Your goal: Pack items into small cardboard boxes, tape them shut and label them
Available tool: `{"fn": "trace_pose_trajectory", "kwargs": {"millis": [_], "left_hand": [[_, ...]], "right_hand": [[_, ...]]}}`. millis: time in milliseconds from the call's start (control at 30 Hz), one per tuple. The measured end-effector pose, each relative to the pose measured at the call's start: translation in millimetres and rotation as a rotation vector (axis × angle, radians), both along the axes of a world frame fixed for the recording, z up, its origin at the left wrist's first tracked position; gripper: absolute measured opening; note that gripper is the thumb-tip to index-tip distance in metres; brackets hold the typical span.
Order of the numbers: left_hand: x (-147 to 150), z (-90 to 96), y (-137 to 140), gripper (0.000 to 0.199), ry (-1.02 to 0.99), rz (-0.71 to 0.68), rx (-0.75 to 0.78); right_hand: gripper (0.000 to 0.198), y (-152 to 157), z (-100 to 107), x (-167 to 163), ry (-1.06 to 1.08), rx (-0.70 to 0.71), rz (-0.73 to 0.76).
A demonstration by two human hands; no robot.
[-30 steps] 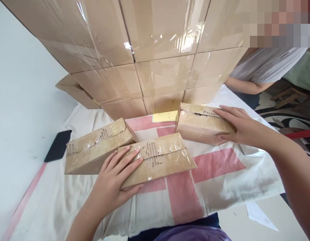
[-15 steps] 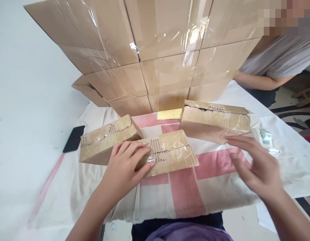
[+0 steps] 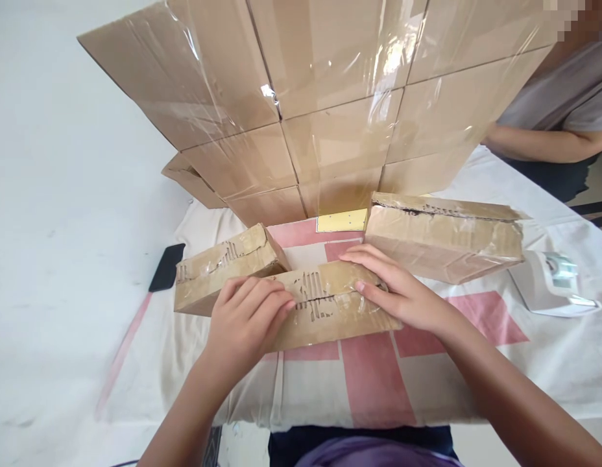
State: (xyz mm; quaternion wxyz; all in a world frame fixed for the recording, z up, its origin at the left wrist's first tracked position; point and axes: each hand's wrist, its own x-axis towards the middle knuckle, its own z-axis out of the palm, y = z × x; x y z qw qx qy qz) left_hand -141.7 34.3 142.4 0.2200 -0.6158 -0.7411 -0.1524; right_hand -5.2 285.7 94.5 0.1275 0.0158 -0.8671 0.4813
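A small taped cardboard box (image 3: 325, 305) lies on the cloth in front of me, its top seam torn and scuffed. My left hand (image 3: 255, 311) is closed over its left end, the fingers curled on the top. At the right end, my right hand (image 3: 391, 285) grips the box, with thumb on top and fingers over the far edge. A second small box (image 3: 223, 266) sits at an angle behind my left hand. Behind my right hand stands a third box (image 3: 442, 240) with an open slit along its top seam.
A tall wall of cardboard boxes (image 3: 344, 130) wrapped in clear film stands at the back. A yellow piece (image 3: 342, 221) lies at its foot. A black phone-like object (image 3: 167, 268) is on the left, a white device (image 3: 549, 282) on the right. Another person's arm (image 3: 539, 141) shows at upper right.
My right hand has moved left from beside the right-hand box onto the right end of the front box. My left hand stays on that box. The view has shifted slightly.
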Motion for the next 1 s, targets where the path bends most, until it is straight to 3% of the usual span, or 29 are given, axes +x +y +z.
{"fn": "trace_pose_trajectory", "kwargs": {"millis": [167,367,500,833,1000], "left_hand": [[-11.5,4.9,2.6,0.012,-0.044,0.093,0.102],[-15.1,5.2,12.3,0.016,0.333,0.133,0.150],[-12.2,5.2,19.3,0.018,0.416,0.110,0.167],[18.5,-4.8,2.1,0.021,0.194,-0.002,0.019],[10.2,0.5,6.1,0.008,0.015,0.159,-0.015]], "right_hand": [[0.037,0.5,-1.6,0.4,-0.004,-0.049,-0.003],[0.037,1.5,-5.2,-0.4,-0.028,-0.100,0.010],[0.038,1.5,-8.2,0.5,-0.034,-0.122,0.010],[0.040,3.2,-11.6,2.2,-0.056,-0.168,0.015],[0.040,4.1,-14.2,1.6,-0.048,-0.199,0.027]]}}
